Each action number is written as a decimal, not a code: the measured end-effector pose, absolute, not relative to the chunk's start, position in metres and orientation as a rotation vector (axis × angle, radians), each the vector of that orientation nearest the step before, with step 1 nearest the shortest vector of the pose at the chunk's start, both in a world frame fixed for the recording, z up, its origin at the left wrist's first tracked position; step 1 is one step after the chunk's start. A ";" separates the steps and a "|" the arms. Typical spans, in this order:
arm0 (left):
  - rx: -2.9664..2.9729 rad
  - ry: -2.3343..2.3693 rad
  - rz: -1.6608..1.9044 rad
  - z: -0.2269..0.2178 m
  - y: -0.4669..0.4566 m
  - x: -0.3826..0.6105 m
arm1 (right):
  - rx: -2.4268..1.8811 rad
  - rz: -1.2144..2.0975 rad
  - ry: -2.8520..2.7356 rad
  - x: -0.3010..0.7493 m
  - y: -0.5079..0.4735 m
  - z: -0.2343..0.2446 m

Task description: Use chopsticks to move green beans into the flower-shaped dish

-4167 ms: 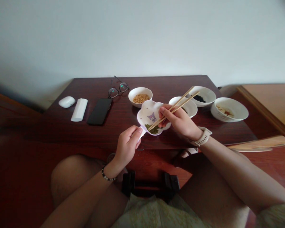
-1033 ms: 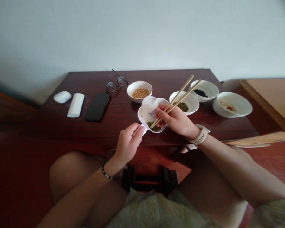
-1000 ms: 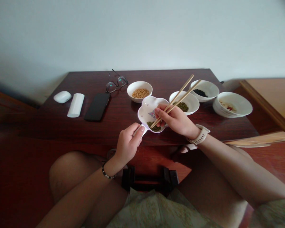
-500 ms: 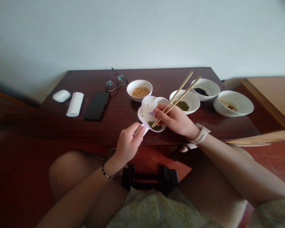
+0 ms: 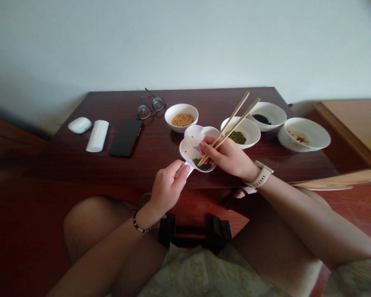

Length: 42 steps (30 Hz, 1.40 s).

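My left hand [image 5: 169,183] is closed around the short handle of a white flower-shaped bowl [image 5: 190,138], which is tilted toward me. Small green beans [image 5: 204,166] are gathered at the bowl's near side. In my right hand [image 5: 227,154] is a pair of wooden chopsticks [image 5: 236,119]; their tips reach down among those beans. Part of the bowl's right side is hidden by my right fingers. Just beyond that hand, a white bowl [image 5: 255,134] contains more green beans [image 5: 237,137].
On the dark wooden table [image 5: 154,156] stand a bowl of yellow beans [image 5: 183,120], a bowl of black beans [image 5: 261,119] and a bowl [image 5: 318,140] with pale and reddish bits. Left are glasses [image 5: 151,108], a phone [image 5: 126,138], a white cylinder [image 5: 98,136] and a rounded white object [image 5: 80,125].
The chopsticks' upper ends have shifted slightly left and their tips have moved a little to the right among the beans. My left hand and the flower-shaped bowl stay almost still.
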<state>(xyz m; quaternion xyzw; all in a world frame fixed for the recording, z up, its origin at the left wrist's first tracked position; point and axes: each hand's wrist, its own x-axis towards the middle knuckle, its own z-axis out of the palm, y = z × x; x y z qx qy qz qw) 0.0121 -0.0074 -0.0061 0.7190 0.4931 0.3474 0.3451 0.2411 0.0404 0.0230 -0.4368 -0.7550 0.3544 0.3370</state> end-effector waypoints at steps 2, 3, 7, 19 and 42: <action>1.873 1.281 0.903 -0.006 -0.007 0.012 | -1.141 0.928 -1.963 0.241 0.040 0.023; 1.875 1.282 0.904 -0.006 -0.008 0.012 | -1.141 0.927 -1.962 0.241 0.040 0.023; 1.878 1.285 0.907 -0.006 -0.008 0.013 | -1.129 0.904 -1.974 0.241 0.041 0.022; 1.879 1.286 0.884 -0.006 -0.008 0.012 | -1.130 0.908 -1.983 0.241 0.041 0.023; 1.918 1.307 0.840 -0.005 -0.009 0.013 | -1.156 0.798 -2.078 0.240 0.041 0.021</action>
